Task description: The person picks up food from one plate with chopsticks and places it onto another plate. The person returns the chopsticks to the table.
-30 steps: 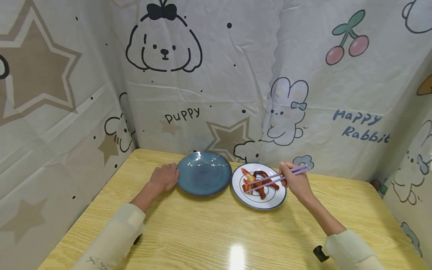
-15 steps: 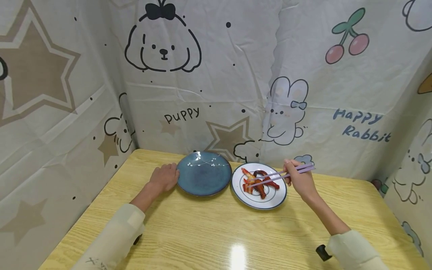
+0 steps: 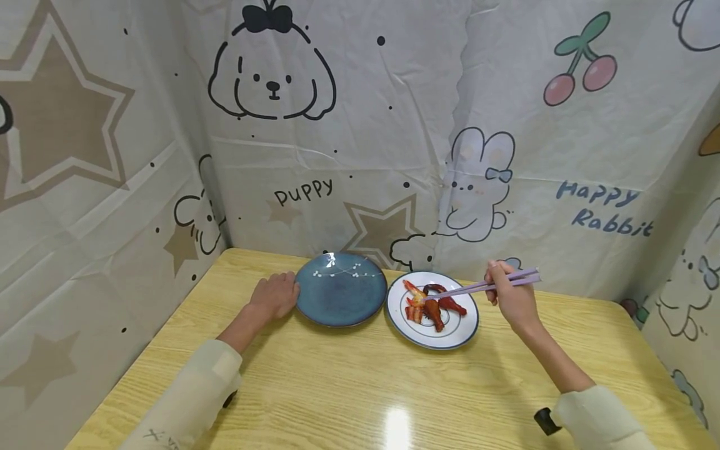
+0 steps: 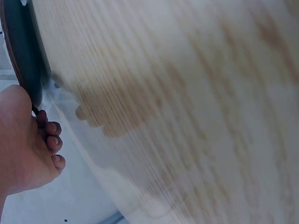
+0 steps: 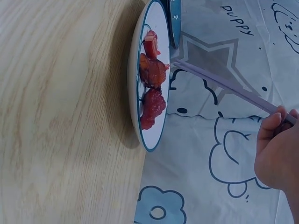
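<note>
In the head view my right hand holds a pair of lilac chopsticks. Their tips hang over a white plate with a blue rim, and the two sticks lie close together. On that plate lie a reddish shrimp, two glossy drumstick-shaped pieces, one of them a brown drumstick, and a red-and-white chunk. The right wrist view shows the chopsticks with their tips close above the food. My left hand grips the left rim of a blue plate; curled fingers show beside its edge.
Both plates stand side by side near the back edge of a light wooden table. Behind and beside it hangs a printed cloth. A small dark red and green object shows at the right edge.
My right hand has drawn back to the right and slightly up, bringing the chopsticks along. Their tips have come closer together. The left hand, both plates and the food have stayed put.
</note>
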Demonstrator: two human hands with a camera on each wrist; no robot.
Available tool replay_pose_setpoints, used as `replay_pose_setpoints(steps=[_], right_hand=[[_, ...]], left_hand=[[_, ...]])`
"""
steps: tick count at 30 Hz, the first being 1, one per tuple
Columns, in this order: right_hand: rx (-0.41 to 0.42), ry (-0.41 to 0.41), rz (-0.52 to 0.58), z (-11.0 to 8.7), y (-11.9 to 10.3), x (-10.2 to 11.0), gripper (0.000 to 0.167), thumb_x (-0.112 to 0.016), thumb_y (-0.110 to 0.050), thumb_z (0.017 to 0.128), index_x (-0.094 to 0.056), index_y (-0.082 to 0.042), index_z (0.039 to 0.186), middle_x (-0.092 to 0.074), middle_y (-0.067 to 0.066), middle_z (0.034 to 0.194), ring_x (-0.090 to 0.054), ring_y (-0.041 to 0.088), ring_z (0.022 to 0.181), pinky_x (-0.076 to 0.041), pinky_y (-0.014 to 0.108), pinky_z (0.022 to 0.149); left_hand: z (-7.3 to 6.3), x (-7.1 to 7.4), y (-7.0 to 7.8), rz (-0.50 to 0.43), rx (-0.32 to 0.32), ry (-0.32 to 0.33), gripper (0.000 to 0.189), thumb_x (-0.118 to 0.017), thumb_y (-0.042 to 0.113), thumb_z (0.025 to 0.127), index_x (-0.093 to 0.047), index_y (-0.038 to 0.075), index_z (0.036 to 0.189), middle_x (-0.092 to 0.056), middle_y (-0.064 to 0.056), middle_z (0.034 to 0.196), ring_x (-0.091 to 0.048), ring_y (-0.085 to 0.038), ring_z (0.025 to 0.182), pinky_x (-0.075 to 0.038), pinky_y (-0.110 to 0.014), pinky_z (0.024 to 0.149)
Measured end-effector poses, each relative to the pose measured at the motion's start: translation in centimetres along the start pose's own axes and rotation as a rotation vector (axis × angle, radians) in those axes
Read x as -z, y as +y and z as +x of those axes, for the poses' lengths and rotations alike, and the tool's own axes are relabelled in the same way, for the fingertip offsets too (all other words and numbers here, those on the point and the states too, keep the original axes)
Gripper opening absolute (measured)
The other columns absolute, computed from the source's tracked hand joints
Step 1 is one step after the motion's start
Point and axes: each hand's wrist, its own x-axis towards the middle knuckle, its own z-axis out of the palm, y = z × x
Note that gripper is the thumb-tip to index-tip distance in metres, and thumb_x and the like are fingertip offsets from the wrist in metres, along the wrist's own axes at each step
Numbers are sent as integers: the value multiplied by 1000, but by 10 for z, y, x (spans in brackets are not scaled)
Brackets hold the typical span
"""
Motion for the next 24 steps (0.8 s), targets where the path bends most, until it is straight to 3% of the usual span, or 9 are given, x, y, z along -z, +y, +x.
replay_pose_setpoints(steps=[4,10,15,24], right_hand=[[27,19,-21,-3,-2,6,40,-43,-15,107,-53,10,77,-51,16,56,-47,11,48,-41,24,45],[46,87,-61,-6,4,15,40,-46,-22,108,-54,4,78,-49,7,57,-41,8,50,-32,24,45],[84,117,-121,-7,10,24,41,-47,-26,107,-55,1,77,-49,6,58,-40,10,49,-32,26,45],[40,179,-214,-12,18,40,43,-45,-24,107,-56,3,76,-51,7,57,-37,10,45,-27,27,41]], left_hand=[[1,-1,-1,-4,6,-7,34,-33,25,106,-52,-3,111,-58,-18,101,-56,-38,99,-43,-53,82],[1,-1,-2,-4,0,0,34,-34,24,106,-53,-4,112,-59,-19,102,-56,-39,100,-43,-54,82],[2,-1,-3,1,-4,-10,35,-34,24,106,-52,-4,113,-59,-19,103,-56,-39,101,-43,-55,83],[1,-1,-3,3,1,-11,35,-33,25,106,-52,-4,114,-58,-19,103,-56,-38,101,-43,-54,82]])
